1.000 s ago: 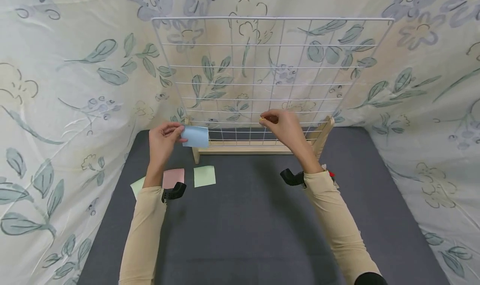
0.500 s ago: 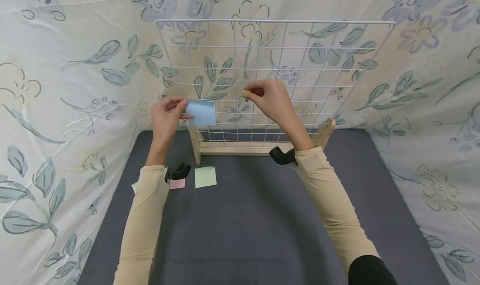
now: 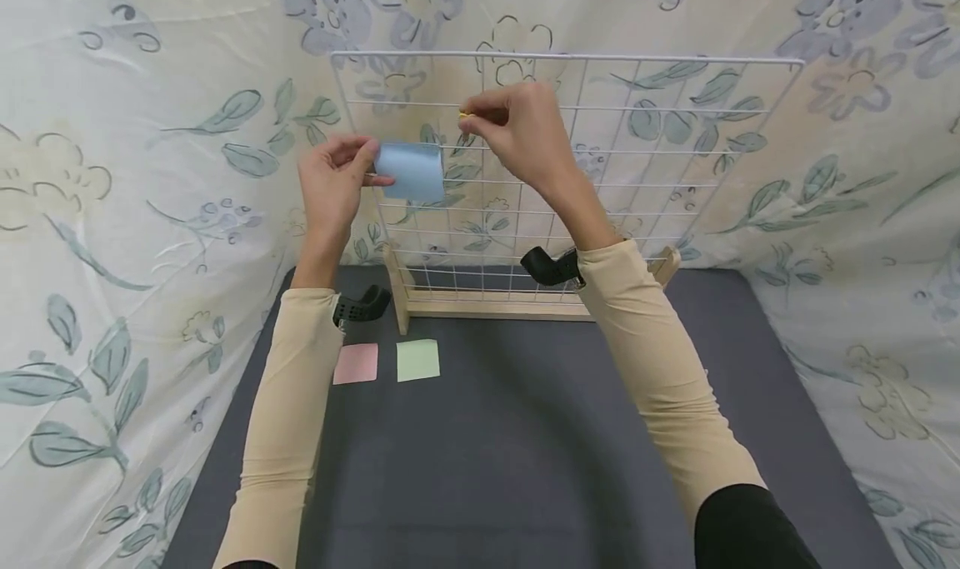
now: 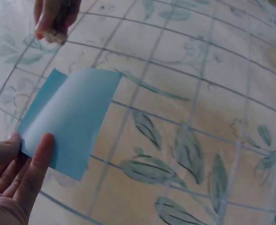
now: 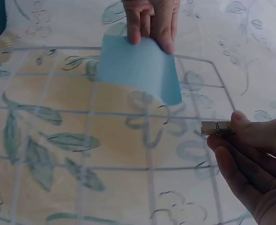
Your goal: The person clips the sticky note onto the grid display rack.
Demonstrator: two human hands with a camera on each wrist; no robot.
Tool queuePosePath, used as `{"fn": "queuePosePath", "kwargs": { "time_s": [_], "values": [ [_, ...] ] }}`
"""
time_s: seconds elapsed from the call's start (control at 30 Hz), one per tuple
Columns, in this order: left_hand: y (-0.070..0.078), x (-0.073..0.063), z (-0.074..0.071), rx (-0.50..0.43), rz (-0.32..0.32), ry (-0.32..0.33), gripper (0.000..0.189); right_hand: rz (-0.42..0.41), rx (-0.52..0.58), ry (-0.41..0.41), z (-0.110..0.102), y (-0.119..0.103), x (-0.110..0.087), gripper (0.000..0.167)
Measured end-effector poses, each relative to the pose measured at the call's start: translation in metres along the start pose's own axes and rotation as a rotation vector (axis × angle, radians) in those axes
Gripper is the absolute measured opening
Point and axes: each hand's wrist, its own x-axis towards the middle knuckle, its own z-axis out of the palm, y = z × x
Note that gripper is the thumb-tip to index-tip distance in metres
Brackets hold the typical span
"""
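Observation:
A blue sticky note [image 3: 410,172] is pinched at its left edge by my left hand [image 3: 332,182], in front of the upper left part of a white wire grid [image 3: 566,57]. In the left wrist view the note [image 4: 77,112] curves slightly along one side. My right hand [image 3: 525,132] is up and to the right of the note, apart from it. Between its thumb and index finger it pinches a small wooden clothespin [image 5: 216,128], best seen in the right wrist view.
The grid stands in a wooden base [image 3: 487,309] at the back of the dark table [image 3: 480,452]. A pink note [image 3: 356,363] and a green note [image 3: 417,360] lie on the table in front of it. Floral cloth [image 3: 847,177] hangs behind and at the sides.
Both hands have risen along the grid, the left with the blue note, the right with the clothespin. The right hand has also shifted left, closer to the note.

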Motion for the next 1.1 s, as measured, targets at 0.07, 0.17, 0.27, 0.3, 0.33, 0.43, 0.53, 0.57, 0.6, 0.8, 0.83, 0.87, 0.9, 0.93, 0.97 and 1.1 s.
{"fn": "queuePosePath", "kwargs": {
  "time_s": [0.07, 0.17, 0.27, 0.3, 0.33, 0.43, 0.53, 0.57, 0.6, 0.8, 0.83, 0.87, 0.9, 0.93, 0.97, 1.1],
  "values": [
    [0.009, 0.006, 0.005, -0.023, 0.026, -0.004, 0.015, -0.020, -0.001, 0.014, -0.004, -0.008, 0.008, 0.017],
    [0.022, 0.013, 0.010, -0.062, 0.048, 0.001, 0.015, -0.054, -0.011, 0.021, -0.009, -0.022, 0.020, 0.018],
    [0.032, 0.019, 0.015, -0.086, 0.055, 0.006, 0.014, -0.075, -0.018, 0.020, -0.011, -0.034, 0.031, 0.020],
    [0.034, 0.021, 0.017, -0.091, 0.057, 0.007, 0.013, -0.078, -0.022, 0.021, -0.012, -0.036, 0.035, 0.020],
    [0.036, 0.023, 0.018, -0.101, 0.057, 0.008, 0.012, -0.079, -0.026, 0.023, -0.012, -0.038, 0.039, 0.020],
    [0.040, 0.028, 0.022, -0.108, 0.042, 0.022, 0.013, -0.068, -0.031, 0.026, -0.013, -0.041, 0.049, 0.020],
    [0.043, 0.033, 0.024, -0.102, 0.024, 0.047, 0.015, -0.056, -0.038, 0.021, -0.014, -0.041, 0.060, 0.020],
    [0.045, 0.035, 0.024, -0.097, 0.019, 0.055, 0.016, -0.047, -0.038, 0.016, -0.014, -0.041, 0.063, 0.020],
    [0.046, 0.036, 0.025, -0.093, 0.018, 0.062, 0.017, -0.036, -0.040, 0.010, -0.014, -0.041, 0.067, 0.020],
    [0.050, 0.040, 0.030, -0.109, 0.017, 0.087, 0.016, 0.039, -0.023, -0.033, -0.009, -0.040, 0.081, 0.020],
    [0.050, 0.041, 0.031, -0.112, 0.016, 0.091, 0.016, 0.046, -0.014, -0.039, -0.009, -0.040, 0.082, 0.020],
    [0.050, 0.041, 0.031, -0.113, 0.018, 0.095, 0.015, 0.049, -0.003, -0.044, -0.008, -0.040, 0.083, 0.020],
    [0.050, 0.042, 0.032, -0.113, 0.021, 0.099, 0.015, 0.050, 0.005, -0.049, -0.007, -0.040, 0.084, 0.021],
    [0.050, 0.042, 0.032, -0.115, 0.020, 0.102, 0.015, 0.051, 0.013, -0.054, -0.007, -0.040, 0.085, 0.021],
    [0.050, 0.043, 0.032, -0.112, 0.022, 0.104, 0.015, 0.047, 0.014, -0.059, -0.006, -0.040, 0.085, 0.020],
    [0.051, 0.044, 0.033, -0.118, 0.014, 0.110, 0.015, 0.063, 0.016, -0.073, -0.006, -0.041, 0.088, 0.020]
  ]
}}
